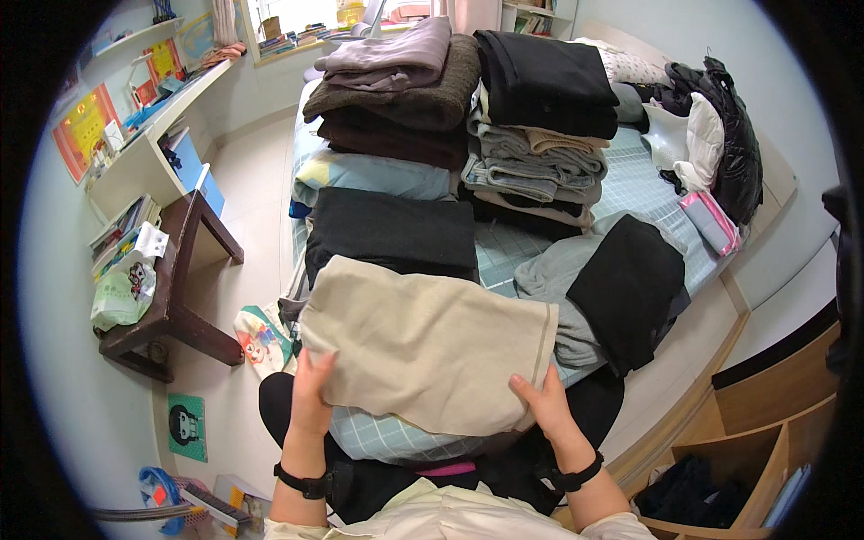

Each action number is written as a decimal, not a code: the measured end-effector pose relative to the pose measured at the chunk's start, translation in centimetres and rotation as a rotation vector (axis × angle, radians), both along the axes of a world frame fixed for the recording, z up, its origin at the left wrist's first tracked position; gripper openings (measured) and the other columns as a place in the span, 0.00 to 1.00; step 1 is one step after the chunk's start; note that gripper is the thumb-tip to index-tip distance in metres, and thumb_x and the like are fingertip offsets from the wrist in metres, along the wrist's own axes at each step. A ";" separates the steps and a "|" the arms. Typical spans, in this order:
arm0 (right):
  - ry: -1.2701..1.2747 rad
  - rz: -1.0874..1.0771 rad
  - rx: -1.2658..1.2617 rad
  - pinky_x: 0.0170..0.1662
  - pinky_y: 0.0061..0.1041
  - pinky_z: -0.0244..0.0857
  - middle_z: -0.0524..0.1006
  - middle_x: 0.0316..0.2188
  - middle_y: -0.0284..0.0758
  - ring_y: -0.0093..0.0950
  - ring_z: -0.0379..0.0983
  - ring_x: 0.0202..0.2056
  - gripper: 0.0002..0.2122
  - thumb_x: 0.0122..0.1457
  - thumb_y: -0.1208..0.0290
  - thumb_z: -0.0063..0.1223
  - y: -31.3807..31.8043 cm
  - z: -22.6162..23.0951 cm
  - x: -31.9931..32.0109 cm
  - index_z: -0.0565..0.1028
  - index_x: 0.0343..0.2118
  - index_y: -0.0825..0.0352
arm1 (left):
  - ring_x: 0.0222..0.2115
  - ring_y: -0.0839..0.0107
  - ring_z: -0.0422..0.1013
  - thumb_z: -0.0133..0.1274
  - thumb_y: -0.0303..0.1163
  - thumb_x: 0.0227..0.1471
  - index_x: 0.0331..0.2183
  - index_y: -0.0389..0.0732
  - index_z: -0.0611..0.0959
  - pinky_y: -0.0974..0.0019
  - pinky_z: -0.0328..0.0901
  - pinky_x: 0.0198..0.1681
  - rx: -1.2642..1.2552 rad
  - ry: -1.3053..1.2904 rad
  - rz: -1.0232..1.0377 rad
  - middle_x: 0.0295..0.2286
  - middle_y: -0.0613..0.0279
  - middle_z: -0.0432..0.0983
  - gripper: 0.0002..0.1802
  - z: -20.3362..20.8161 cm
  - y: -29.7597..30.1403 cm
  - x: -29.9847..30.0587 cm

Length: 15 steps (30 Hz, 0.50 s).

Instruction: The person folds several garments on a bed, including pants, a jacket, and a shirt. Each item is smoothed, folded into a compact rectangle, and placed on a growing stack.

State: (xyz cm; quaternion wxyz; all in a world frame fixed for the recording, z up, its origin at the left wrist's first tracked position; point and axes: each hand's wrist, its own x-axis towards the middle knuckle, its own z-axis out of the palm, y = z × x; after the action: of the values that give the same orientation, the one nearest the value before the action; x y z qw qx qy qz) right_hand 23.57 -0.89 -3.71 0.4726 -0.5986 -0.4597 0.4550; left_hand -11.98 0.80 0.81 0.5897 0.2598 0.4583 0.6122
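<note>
A beige folded garment (427, 337) with a stitched hem at its right end spans the space between my hands, at the near edge of the bed. My left hand (312, 396) grips its near left corner, fingers mostly hidden by the cloth. At the right end, my right hand (544, 405) pinches it with the thumb on top and the fingers underneath. Just beyond lies a black folded garment (391, 229), partly covered by the beige one. Grey clothing (549, 270) and a black folded garment (627, 283) lie to the right.
Two tall stacks of folded clothes, one topped by lilac cloth (387, 58), the other by black cloth (549, 76), stand on the checked bedsheet (630, 184). A dark wooden stool (184, 279) is at left. Open wooden compartments (720, 468) sit at lower right.
</note>
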 end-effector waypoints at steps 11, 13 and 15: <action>0.385 0.218 0.501 0.51 0.27 0.67 0.75 0.49 0.37 0.24 0.72 0.48 0.21 0.64 0.73 0.55 8.3 12.1 1.3 0.66 0.58 0.70 | 0.51 0.68 0.70 0.60 0.28 0.59 0.58 0.37 0.71 0.64 0.64 0.56 0.651 0.362 0.270 0.52 0.58 0.73 0.28 5.1 7.8 -5.7; 0.239 0.100 0.487 0.53 0.27 0.66 0.75 0.48 0.34 0.24 0.70 0.48 0.20 0.64 0.72 0.56 13.7 10.5 -0.7 0.66 0.56 0.68 | 0.50 0.67 0.71 0.58 0.32 0.62 0.58 0.36 0.70 0.61 0.66 0.55 0.630 0.239 0.171 0.52 0.58 0.74 0.26 4.2 12.4 -7.1; 0.271 0.047 0.290 0.55 0.30 0.65 0.73 0.50 0.37 0.25 0.68 0.51 0.22 0.65 0.67 0.57 17.7 8.5 -2.7 0.63 0.57 0.68 | 0.50 0.67 0.71 0.57 0.36 0.63 0.58 0.36 0.70 0.61 0.67 0.53 0.450 0.245 0.120 0.53 0.57 0.73 0.27 2.5 15.2 -7.6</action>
State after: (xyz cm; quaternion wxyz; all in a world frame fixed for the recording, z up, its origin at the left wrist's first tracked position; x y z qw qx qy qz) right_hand 20.85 16.82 4.83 0.6009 -0.4465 -0.4664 0.4713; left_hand -19.54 16.02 3.29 0.4199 0.4291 0.3933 0.6964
